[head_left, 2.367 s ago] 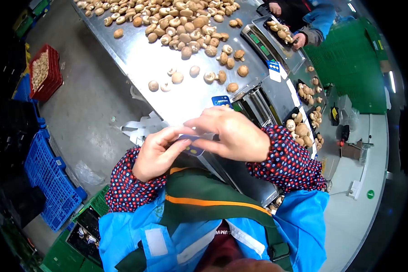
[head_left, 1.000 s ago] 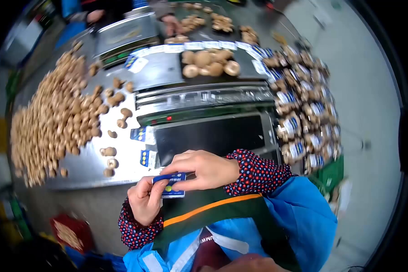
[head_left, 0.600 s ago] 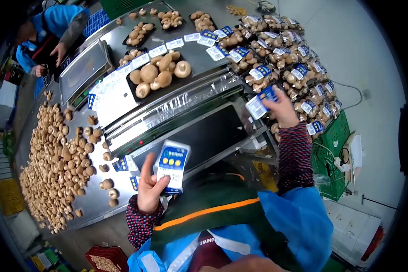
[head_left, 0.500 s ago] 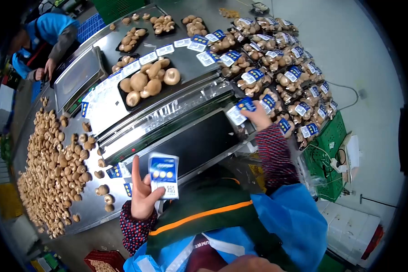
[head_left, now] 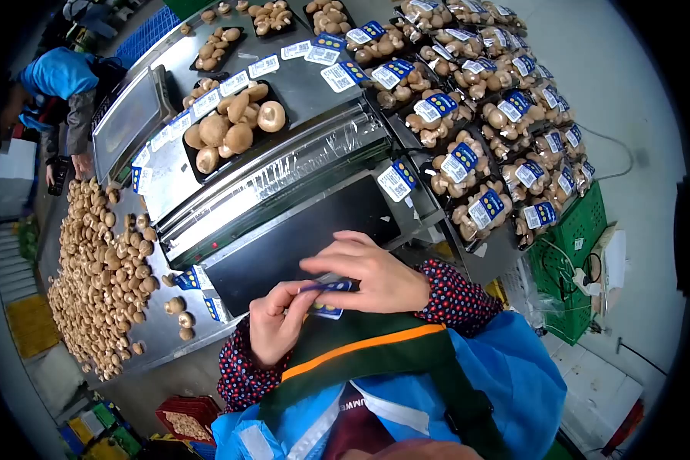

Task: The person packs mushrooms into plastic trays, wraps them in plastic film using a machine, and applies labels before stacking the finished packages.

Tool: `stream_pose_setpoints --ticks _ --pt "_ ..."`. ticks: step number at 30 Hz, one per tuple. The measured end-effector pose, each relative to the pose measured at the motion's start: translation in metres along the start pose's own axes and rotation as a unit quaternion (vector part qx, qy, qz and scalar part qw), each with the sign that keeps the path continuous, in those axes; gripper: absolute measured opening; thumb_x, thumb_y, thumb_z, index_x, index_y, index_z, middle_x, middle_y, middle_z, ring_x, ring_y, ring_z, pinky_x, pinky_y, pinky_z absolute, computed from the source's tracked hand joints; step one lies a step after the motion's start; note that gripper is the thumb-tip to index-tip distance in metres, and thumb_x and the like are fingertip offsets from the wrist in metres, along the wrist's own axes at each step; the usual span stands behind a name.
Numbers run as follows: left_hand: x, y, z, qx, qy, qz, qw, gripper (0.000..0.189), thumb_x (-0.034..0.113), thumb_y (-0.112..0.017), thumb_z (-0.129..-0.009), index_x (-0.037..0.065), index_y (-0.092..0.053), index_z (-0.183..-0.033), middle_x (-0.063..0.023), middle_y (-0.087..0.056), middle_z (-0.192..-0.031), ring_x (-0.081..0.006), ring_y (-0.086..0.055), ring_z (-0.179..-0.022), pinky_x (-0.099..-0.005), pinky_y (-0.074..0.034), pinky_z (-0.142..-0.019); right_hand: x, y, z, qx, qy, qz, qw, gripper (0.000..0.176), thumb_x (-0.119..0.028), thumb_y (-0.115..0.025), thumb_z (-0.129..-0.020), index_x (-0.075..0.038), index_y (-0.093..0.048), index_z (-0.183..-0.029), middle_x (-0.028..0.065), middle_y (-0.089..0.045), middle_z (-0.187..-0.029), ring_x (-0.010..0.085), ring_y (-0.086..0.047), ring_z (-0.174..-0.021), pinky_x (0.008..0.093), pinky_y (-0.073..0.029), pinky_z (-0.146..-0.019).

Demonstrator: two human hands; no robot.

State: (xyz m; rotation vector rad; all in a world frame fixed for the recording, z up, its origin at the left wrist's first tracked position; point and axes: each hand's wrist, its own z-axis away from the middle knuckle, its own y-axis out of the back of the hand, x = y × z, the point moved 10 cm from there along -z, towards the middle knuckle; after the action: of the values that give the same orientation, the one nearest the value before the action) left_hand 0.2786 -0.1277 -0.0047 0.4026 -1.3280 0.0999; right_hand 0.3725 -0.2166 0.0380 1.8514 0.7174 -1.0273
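Note:
In front of my apron, my left hand (head_left: 277, 320) pinches a small stack of blue and white labels (head_left: 331, 299). My right hand (head_left: 368, 274) has its thumb and fingers on the same labels, from the right. Both hands are just in front of the wrapping machine's black plate (head_left: 299, 245). Behind the plate lies a roll of clear film (head_left: 272, 180). A black tray of mushrooms (head_left: 234, 126) rests beyond the film. One label (head_left: 396, 181) lies at the plate's right corner.
Loose mushrooms (head_left: 103, 276) are heaped at the left. Wrapped, labelled packs (head_left: 487, 207) are stacked at the right, above a green crate (head_left: 571, 264). A scale (head_left: 134, 123) stands at the back left, beside a co-worker (head_left: 61, 77). More trays (head_left: 216, 47) lie behind.
My right hand has come from the label at the plate's right corner, which stays there, to the labels in my left hand. The left hand's raised finger has folded in.

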Motion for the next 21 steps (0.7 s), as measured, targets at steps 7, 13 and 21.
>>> stream_pose_setpoints --ticks 7,13,21 --pt "-0.049 -0.032 0.016 -0.030 0.157 0.069 0.985 0.019 0.015 -0.062 -0.086 -0.003 -0.067 -0.088 -0.0086 -0.067 -0.076 -0.0094 -0.060 -0.067 -0.0228 -0.048 -0.062 0.098 0.121 0.054 0.245 -0.344 -0.246 0.872 0.013 -0.004 -0.064 -0.079 -0.002 -0.062 -0.091 0.0061 -0.065 -0.088 0.0120 -0.061 -0.076 0.0237 -0.048 -0.068" --pt "-0.038 0.015 0.034 -0.011 0.051 0.353 0.934 0.077 -0.005 -0.052 -0.085 0.005 -0.001 -0.143 -0.0184 -0.054 -0.118 -0.0209 -0.058 -0.101 -0.0315 -0.045 -0.087 0.237 0.098 0.153 0.249 -0.401 -0.170 0.865 0.039 -0.011 -0.072 -0.073 0.003 -0.054 -0.105 0.0051 -0.062 -0.088 0.0120 -0.059 -0.076 0.0244 -0.048 -0.071" --pt "-0.086 0.042 0.114 -0.007 0.060 0.233 0.971 0.032 0.005 -0.051 -0.089 0.000 -0.050 -0.121 -0.0108 -0.054 -0.117 -0.0146 -0.051 -0.107 -0.0296 -0.041 -0.092 0.089 0.033 0.102 0.176 -0.210 0.351 0.895 0.075 -0.018 -0.071 -0.074 0.003 -0.029 -0.133 0.0237 -0.041 -0.124 0.0345 -0.044 -0.111 0.0389 -0.036 -0.094"
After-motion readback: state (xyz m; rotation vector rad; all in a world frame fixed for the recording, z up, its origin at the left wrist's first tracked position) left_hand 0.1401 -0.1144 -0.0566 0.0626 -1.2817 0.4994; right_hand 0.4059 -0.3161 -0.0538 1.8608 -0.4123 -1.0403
